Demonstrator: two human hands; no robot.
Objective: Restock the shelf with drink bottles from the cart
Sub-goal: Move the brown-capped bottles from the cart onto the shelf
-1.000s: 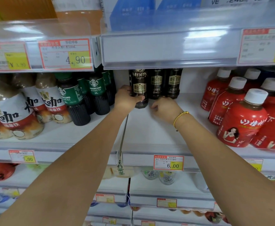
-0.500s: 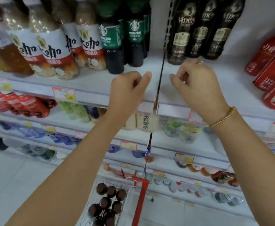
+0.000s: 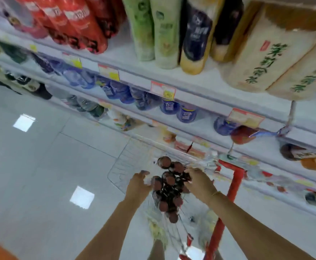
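Left hand [image 3: 138, 184] and right hand [image 3: 200, 182] dropped to cart bottles [image 3: 169, 180] — grips blurred (unreadable).

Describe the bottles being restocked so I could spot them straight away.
Below the long drinks shelves stands a wire cart with a red frame. Bunched inside it, between the person's left hand and right hand, are dark bottles seen from above. Their round reddish-brown caps set them apart from the colourful labelled bottles on the shelves.

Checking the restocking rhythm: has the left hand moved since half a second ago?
Yes. Judged against the cart, the left hand went down: from shelf height well above it to the cart's brown-capped bottles.
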